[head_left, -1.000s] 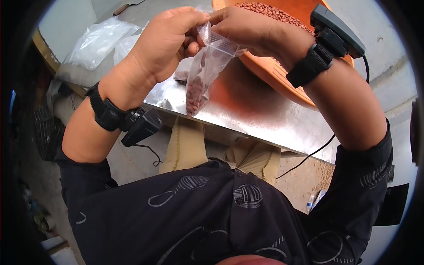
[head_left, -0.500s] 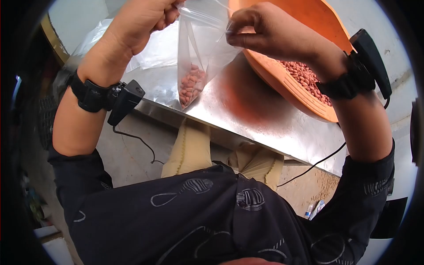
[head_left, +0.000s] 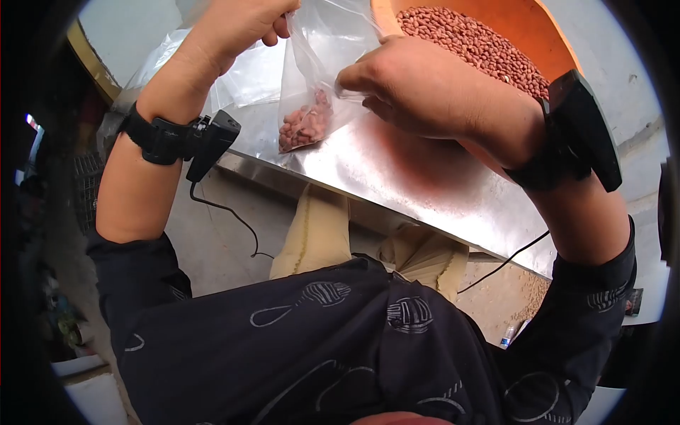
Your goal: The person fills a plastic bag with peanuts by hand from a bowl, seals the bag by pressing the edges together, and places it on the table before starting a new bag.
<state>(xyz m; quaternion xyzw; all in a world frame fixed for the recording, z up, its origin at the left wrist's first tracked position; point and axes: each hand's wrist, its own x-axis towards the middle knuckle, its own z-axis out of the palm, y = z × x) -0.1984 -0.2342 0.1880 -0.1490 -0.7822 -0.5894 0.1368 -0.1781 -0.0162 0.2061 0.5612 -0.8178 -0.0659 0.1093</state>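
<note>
A clear plastic bag [head_left: 301, 60] hangs over the metal table, its lower corner filled with red-skinned peanuts [head_left: 306, 127]. At its top left edge, my left hand [head_left: 258, 21] is closed on the plastic, partly cut off by the frame. My right hand [head_left: 404, 81] is at the bag's right side, fingers curled and pinched on the plastic; the fingertips are partly hidden. Just behind my right hand stands an orange basin [head_left: 563, 42], holding a large heap of red-skinned peanuts [head_left: 474, 42].
Flat clear plastic bags [head_left: 248, 81] lie on the shiny metal table [head_left: 368, 177], left of the held bag. The table's front edge runs just before my knees. Black cables [head_left: 230, 212] hang from the devices strapped to both wrists. Small bits [head_left: 531, 294] are scattered on the floor at right.
My right hand has moved down and left along the bag, and the peanuts in it have shifted and spread at the bottom. More of the basin's peanuts show. My left hand keeps its hold.
</note>
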